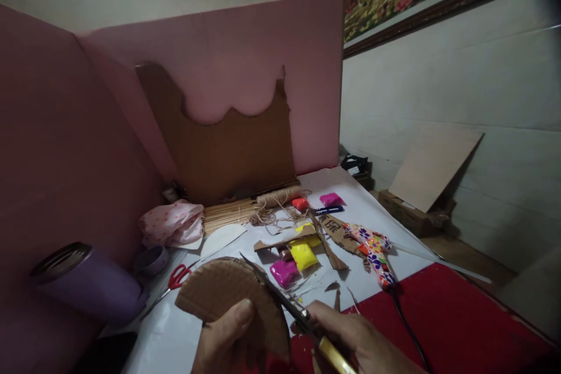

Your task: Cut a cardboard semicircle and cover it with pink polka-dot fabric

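Note:
My left hand [225,333] grips a rounded, half-disc piece of brown cardboard [225,286], thumb on its near face. In my right hand [355,333] is a pair of scissors [280,296] with dark blades and a gold-coloured handle. The blades lie along the curved right edge of the cardboard; whether they are cutting into it I cannot tell. Just beyond lie cardboard scraps [328,248], a yellow packet [303,254] and a magenta packet [284,273]. Part of my right fingers is hidden behind the scissors.
A flower-patterned glue gun [377,251] lies right, its cord crossing the red cloth [456,315]. Red-handled scissors [179,276], a purple tumbler [94,283] and a pink bundle [173,223] are left. Twine [278,196], sticks [228,214] and a large cut cardboard sheet [232,158] stand behind.

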Demonstrator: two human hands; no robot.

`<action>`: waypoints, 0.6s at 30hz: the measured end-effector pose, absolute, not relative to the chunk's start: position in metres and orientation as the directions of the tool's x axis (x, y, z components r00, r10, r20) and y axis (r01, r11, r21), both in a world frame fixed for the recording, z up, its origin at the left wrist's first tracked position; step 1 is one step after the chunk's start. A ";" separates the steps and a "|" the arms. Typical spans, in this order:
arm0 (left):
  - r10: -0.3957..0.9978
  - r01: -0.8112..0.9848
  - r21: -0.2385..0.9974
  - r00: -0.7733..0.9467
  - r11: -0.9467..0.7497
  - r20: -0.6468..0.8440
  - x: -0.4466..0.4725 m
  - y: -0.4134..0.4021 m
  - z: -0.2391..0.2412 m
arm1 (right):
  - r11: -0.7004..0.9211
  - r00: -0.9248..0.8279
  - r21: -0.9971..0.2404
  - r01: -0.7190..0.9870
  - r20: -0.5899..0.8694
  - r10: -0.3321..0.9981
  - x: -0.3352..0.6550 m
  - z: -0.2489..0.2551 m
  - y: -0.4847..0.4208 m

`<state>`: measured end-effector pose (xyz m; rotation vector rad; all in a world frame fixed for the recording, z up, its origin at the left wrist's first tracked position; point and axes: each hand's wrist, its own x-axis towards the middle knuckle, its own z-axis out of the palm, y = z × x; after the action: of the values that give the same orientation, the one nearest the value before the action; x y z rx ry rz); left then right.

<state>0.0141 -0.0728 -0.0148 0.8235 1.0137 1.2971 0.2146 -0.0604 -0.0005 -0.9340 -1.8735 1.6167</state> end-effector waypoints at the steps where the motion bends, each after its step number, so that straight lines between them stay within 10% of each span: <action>1: 0.991 -0.375 0.920 -0.024 0.111 -0.130 0.014 -0.073 -0.015 | 0.037 -0.647 -0.983 0.178 -0.089 0.757 0.214 -0.002 -0.059; 18: 0.976 -0.437 0.896 -0.149 0.080 -0.160 0.025 -0.074 -0.006 | 0.131 -0.613 -0.981 0.146 0.014 0.790 0.207 -0.014 -0.053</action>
<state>0.0252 -0.0739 -0.0063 0.6981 1.0553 1.4233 0.2066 -0.0525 -0.0139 -0.8989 -1.8640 1.5173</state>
